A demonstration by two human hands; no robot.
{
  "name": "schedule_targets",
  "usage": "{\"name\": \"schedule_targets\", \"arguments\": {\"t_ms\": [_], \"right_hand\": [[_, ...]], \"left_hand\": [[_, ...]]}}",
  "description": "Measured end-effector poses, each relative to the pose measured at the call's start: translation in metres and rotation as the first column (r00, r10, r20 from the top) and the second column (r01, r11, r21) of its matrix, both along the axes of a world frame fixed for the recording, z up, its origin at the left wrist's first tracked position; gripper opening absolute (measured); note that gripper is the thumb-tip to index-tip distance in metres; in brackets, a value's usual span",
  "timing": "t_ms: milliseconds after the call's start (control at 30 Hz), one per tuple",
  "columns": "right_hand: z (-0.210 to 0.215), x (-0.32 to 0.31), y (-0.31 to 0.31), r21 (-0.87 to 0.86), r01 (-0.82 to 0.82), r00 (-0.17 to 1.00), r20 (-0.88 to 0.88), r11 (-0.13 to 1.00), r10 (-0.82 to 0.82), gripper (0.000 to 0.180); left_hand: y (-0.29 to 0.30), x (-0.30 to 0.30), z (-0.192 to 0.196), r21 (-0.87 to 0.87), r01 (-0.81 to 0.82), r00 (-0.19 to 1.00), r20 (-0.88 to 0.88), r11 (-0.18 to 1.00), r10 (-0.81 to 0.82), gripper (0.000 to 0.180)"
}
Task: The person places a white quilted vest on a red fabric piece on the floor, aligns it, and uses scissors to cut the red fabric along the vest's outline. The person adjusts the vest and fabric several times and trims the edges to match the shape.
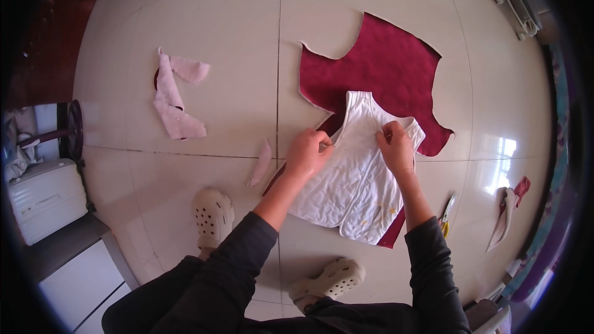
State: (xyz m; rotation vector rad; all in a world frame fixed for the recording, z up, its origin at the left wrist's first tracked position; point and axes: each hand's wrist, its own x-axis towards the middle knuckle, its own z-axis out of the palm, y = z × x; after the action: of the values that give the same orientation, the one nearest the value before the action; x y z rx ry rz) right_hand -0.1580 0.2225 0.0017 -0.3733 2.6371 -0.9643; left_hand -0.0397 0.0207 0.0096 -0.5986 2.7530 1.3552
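Observation:
A white quilted vest with small yellow marks near its hem lies on the tiled floor, on top of dark red fabric. My left hand is closed in a pinch at the vest's left edge, below the armhole. On the upper right front, beside the neckline, my right hand pinches the vest's cloth. Beyond the vest spreads a large piece of dark red fabric with curved, cut edges. More red fabric shows under the vest's lower right corner and along its left side.
Scissors with yellow handles lie right of the vest. Pale pink fabric scraps are at the far left, with a small strip nearer. Another scrap lies at the right. My beige clogs stand close by; a white suitcase is left.

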Motion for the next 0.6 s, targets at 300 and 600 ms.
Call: {"name": "schedule_targets", "arguments": {"t_ms": [300,600], "right_hand": [[0.014,0.007,-0.005,-0.250,0.186,0.918,0.388,0.950,-0.078,0.024],[0.027,-0.012,-0.014,0.175,-0.077,0.997,0.033,0.981,0.072,0.036]], "left_hand": [[0.006,0.002,-0.014,0.196,-0.211,0.977,0.074,0.958,0.200,0.018],[0.014,0.001,-0.021,0.125,-0.304,0.953,0.051,0.944,0.300,0.027]]}}
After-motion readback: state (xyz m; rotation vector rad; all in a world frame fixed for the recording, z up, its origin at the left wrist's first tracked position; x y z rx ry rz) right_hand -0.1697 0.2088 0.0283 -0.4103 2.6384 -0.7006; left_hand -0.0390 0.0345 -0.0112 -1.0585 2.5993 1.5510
